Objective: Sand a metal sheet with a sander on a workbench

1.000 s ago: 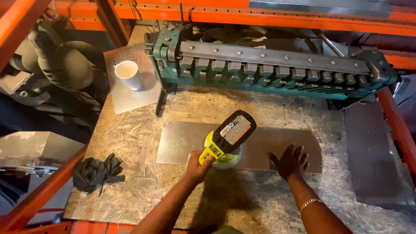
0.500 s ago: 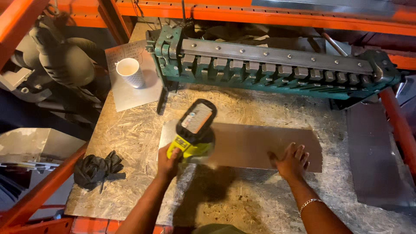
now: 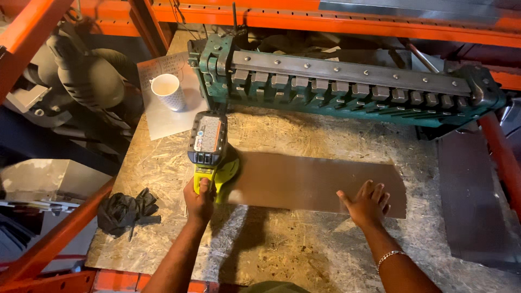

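Lengthwise, the yellow-green cordless sander (image 3: 210,154) points away toward the green metal bending brake (image 3: 347,89), sitting on the left end of a flat grey metal sheet (image 3: 315,183). The left hand (image 3: 199,199) is wrapped around its handle; the right hand (image 3: 369,203) presses spread fingers on the sheet's right end.

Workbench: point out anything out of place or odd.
A white cup stands on a loose metal sheet beside the green bending brake, and black gloves lie crumpled near the bench's left edge. Nothing looks spilled or damaged.
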